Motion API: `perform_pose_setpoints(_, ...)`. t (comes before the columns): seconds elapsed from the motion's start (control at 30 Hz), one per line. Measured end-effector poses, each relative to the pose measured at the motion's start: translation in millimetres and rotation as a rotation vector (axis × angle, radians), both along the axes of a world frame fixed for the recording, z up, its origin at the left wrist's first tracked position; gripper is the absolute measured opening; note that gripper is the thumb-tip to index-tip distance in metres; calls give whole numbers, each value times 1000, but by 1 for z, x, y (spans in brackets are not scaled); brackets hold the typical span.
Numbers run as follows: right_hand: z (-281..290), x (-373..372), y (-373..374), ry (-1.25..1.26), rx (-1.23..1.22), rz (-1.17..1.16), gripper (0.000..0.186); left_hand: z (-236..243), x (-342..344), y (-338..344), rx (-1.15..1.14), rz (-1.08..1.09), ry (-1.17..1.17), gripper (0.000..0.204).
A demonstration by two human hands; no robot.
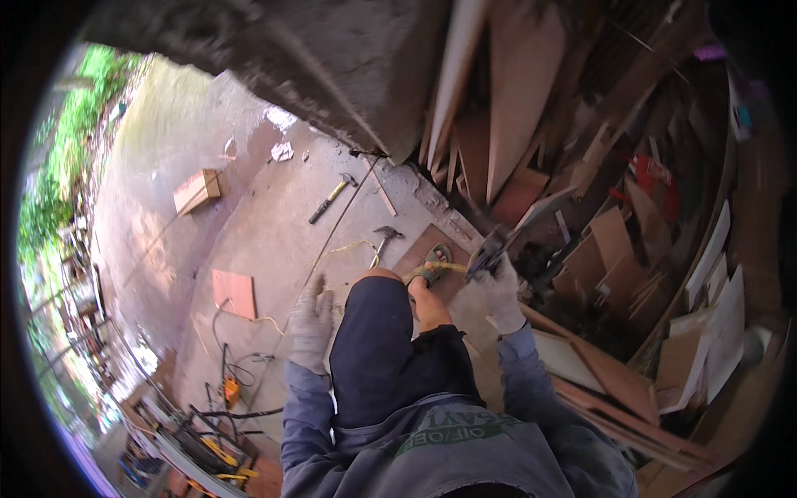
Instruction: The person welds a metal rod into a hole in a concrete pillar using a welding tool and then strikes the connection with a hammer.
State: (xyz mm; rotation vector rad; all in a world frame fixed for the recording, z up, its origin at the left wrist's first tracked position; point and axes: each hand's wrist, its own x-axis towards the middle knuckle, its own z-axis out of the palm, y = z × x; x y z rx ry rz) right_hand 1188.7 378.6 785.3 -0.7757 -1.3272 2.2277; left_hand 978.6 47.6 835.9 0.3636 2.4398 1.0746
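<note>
My right hand (501, 300), in a pale work glove, is closed around a dark, blurred object (488, 252) whose kind I cannot make out. A yellow strip or cord (448, 266) stretches left from it, over my sandalled foot (432, 264). My left hand (310, 325), gloved too, is beside my left knee with its fingers stretched out and nothing visible in it. Just beyond that knee a claw hammer (384, 238) lies on the concrete, and a thin yellow cord (359, 244) curls near it.
Farther off lie another hammer (334, 197), a wooden strip (380, 187) and a wooden block (198, 192). A reddish board (234, 294) rests at left, above cables and a framed machine (178, 440). Stacked boards and offcuts (610, 249) crowd the right. A concrete mass (332, 66) stands ahead.
</note>
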Motion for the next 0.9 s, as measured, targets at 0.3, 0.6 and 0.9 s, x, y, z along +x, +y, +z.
perform_pose_setpoints(0.3,-15,-55,-50,-503,487,670,74,22,165,61,-306,-602,-229,47)
perform_pose_setpoints(0.6,1,-55,-105,-377,148,901,71,4,265,24,-159,-303,-734,49)
perform_pose_setpoints(0.9,34,-61,-114,-237,230,1092,73,-17,327,34,-86,-350,-345,68)
